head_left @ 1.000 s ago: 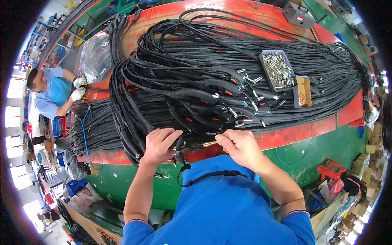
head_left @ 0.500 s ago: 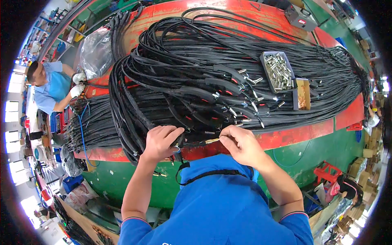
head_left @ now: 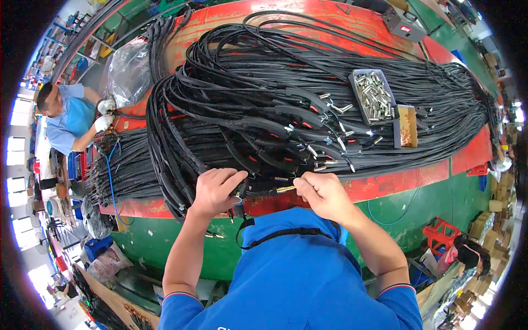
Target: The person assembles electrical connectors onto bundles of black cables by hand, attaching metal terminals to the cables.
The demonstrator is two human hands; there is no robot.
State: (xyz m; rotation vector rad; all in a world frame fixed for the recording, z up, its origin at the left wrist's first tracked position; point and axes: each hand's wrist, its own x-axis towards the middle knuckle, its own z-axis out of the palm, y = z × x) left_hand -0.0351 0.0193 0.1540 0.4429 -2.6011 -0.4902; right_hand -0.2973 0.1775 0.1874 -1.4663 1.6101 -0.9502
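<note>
Gold-coloured fitting (head_left: 285, 189), long axis roughly left-right: we pinch its right end in our nearer right hand (head_left: 324, 192); our left hand (head_left: 215, 191) grips a dark piece (head_left: 238, 210).

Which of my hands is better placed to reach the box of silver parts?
Probably your right hand: it is nearer the box of silver parts, which lies toward the right. Its grip is on a gold-coloured connector, though. Your left hand is farther away.

Gold-coloured connector (head_left: 285, 189) partly out of sight behind right fingers (head_left: 315, 179)
</note>
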